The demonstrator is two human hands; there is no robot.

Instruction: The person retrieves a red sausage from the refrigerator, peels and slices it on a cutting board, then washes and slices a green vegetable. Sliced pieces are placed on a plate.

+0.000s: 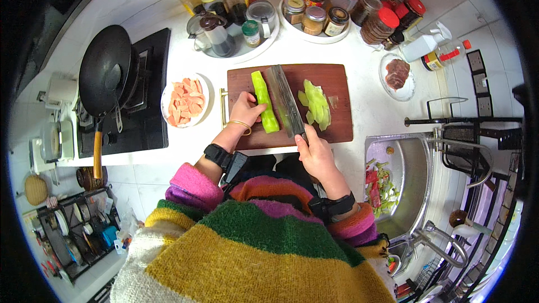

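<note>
On the wooden cutting board point(337, 130) lies a peeled green stalk vegetable point(270, 123), placed lengthwise. My left hand point(247, 110) grips it near the middle with thumb and fingers. My right hand point(315, 151) holds a broad-bladed cleaver point(284, 101) by its handle; the blade lies over the board just right of the stalk, tilted, its far end pointing away from me. Whether the blade touches the wood, I cannot tell. Thin green slices point(318, 105) are piled to the right of the cleaver. The handle is mostly hidden by my right hand.
A bowl of sliced pinkish-orange pieces point(185, 103) stands left of the board, beside a stove with a black wok point(105, 67). Trays of bottles and jars point(313, 21) line the back. Raw meat point(397, 74) lies on a plate at right, above a sink point(414, 185) holding peelings.
</note>
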